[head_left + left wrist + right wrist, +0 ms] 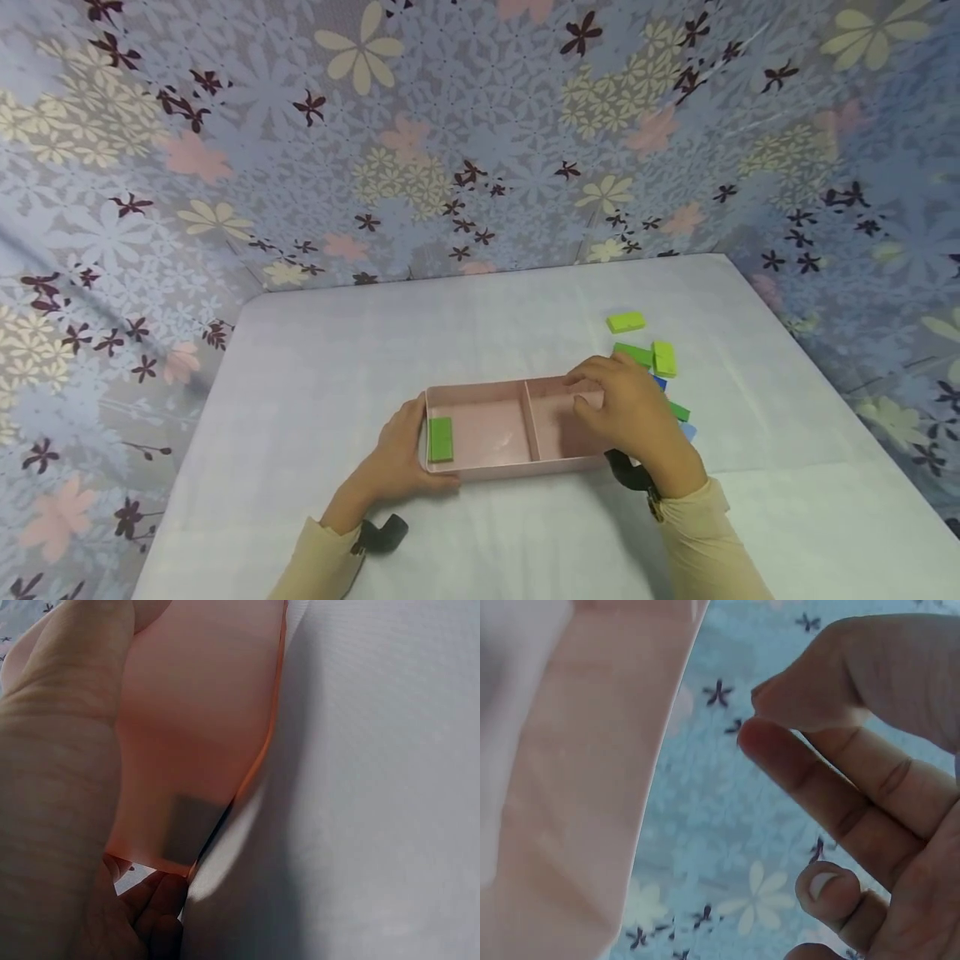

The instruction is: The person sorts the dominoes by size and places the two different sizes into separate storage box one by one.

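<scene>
A pink box [487, 429] with a divider lies on the white-covered table. My left hand [397, 454] grips its left end, thumb along the front wall and fingers at the outer side. In the left wrist view the hand [60, 787] lies against the pink wall [202, 697]. One green block [441, 439] lies in the left compartment, against the end wall. Above the right compartment hovers my right hand [630, 408], its fingers loosely bent. The right wrist view shows nothing between this hand's [885, 765] thumb and fingers, beside the box wall [607, 750].
Right of the box lie a yellow-green block [626, 322], another yellow-green block [664, 358], a green block [633, 353], a blue block [660, 382], another green block [679, 411] and a light blue piece [687, 431], some partly hidden. Flowered cloth [480, 150] hangs behind the table.
</scene>
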The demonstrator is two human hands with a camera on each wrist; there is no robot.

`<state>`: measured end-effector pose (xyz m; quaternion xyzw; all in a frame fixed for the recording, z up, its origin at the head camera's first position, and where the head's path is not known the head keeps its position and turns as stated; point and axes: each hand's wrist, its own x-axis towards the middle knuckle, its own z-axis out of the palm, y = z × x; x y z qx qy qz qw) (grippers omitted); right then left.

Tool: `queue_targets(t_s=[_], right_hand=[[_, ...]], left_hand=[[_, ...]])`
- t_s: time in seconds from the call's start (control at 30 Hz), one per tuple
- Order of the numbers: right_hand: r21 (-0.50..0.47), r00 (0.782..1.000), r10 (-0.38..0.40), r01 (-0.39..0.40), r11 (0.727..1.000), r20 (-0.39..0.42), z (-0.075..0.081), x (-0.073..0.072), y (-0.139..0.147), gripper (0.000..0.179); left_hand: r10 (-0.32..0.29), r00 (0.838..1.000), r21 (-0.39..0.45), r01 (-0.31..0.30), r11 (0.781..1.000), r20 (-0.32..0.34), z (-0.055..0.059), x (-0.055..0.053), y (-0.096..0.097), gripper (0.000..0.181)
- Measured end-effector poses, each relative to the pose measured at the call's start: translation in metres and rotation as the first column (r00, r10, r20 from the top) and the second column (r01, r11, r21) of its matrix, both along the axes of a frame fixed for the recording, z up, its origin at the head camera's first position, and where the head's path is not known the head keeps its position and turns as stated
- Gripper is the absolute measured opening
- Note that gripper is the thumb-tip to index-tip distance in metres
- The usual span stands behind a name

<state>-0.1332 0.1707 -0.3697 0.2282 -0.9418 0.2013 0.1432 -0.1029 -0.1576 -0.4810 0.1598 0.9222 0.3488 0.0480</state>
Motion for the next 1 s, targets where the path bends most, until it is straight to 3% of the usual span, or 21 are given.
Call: queue_targets(t_s=[0.23,0.37,0.53,0.73,1.0], right_hand=[[-0.005,0.992,-0.123,0.124,0.992,0.031,0.001,-0.004,0.03,0.021],[0.005,0.989,-0.147,0.147,0.989,0.007,0.0,-0.007,0.047,0.019],[0.021,0.981,-0.191,0.19,0.982,0.04,-0.002,-0.01,0.065,0.022],[0.058,0.981,-0.188,0.185,0.981,0.054,-0.009,-0.022,0.08,0.027],[0.103,0.965,-0.246,0.236,0.966,0.095,-0.019,-0.037,0.109,0.026]], left_hand=[[-0.022,1.0,0.0,0.022,1.0,0.01,-0.001,-0.004,0.003,0.129],[-0.019,1.0,-0.007,0.019,1.0,0.016,-0.001,-0.004,0.003,0.13],[-0.021,1.0,-0.01,0.021,1.0,0.007,0.0,-0.004,0.002,0.129],[0.0,1.0,0.003,0.0,1.0,0.007,0.004,-0.001,-0.002,0.129],[-0.022,1.0,-0.007,0.022,1.0,-0.006,0.002,-0.002,-0.003,0.128]])
